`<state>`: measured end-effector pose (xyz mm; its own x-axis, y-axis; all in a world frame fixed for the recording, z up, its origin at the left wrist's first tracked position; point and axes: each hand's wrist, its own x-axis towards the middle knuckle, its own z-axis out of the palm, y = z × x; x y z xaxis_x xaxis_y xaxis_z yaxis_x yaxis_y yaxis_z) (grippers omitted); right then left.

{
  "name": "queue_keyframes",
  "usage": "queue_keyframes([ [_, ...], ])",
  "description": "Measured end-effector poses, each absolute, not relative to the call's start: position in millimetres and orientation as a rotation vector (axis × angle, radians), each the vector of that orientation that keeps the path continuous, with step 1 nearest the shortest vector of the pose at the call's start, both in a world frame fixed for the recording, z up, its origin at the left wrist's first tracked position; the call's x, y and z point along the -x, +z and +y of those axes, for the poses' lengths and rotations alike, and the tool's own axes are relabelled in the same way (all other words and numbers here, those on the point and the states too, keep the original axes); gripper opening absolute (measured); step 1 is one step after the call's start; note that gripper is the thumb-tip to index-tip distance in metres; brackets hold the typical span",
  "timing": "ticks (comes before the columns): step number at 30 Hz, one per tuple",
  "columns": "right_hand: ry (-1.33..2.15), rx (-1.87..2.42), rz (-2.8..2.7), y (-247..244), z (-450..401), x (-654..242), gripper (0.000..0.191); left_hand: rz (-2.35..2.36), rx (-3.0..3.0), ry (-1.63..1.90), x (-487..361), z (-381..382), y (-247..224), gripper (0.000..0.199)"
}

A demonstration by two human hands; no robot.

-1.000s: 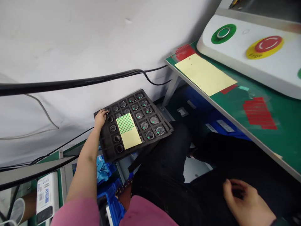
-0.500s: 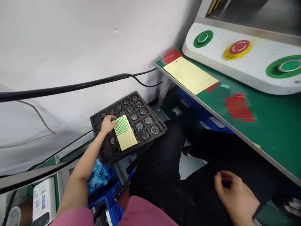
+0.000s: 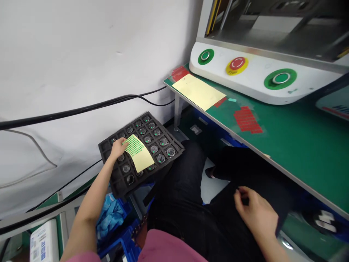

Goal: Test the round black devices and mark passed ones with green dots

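My left hand pinches the upper left edge of a pale yellow sheet of green dot stickers. The sheet bends slightly over a black foam tray, hiding some of its pockets. Round watch-like pieces with clear faces sit in many pockets, several with a small green dot. Above my lap, my right hand is curled, thumb and forefinger tips close together. Anything between those tips is too small to make out.
To the right, a green worktop carries a yellow sheet, red tape strips and a white machine panel with buttons. Black cables run along the wall. Blue bins and a white package stand lower left.
The view has turned to the right, so the tray and worktop appear farther left. My left hand still holds the sheet, which now bends more. My right hand stays curled above my lap.
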<state>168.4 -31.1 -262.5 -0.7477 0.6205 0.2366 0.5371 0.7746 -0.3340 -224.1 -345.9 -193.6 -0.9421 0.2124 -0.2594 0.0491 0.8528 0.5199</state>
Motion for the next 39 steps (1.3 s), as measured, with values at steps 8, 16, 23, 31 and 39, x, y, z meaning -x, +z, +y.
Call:
queue_keyframes([
  [8, 1.162, 0.767, -2.218, -195, -73, -113, 0.033, 2.263, -0.235, 1.252, 129, -291, -123, 0.040],
  [16, 2.170, 1.206, -1.427, -137, -73, -92, 0.032, 1.708, -0.123, 1.636, 49, -230, -150, 0.035],
  [23, 1.736, 1.211, -1.443, -137, -73, -127, 0.024, 1.561, -0.100, 1.553, -15, -181, -157, 0.050],
  [31, 0.968, 0.414, -2.147, -124, -71, -138, 0.028, 1.344, -0.186, 1.433, -6, -197, -153, 0.043],
  [39, 1.217, 0.583, -2.102, -126, -78, -136, 0.012, 1.342, -0.252, 1.474, -10, -213, -159, 0.045],
])
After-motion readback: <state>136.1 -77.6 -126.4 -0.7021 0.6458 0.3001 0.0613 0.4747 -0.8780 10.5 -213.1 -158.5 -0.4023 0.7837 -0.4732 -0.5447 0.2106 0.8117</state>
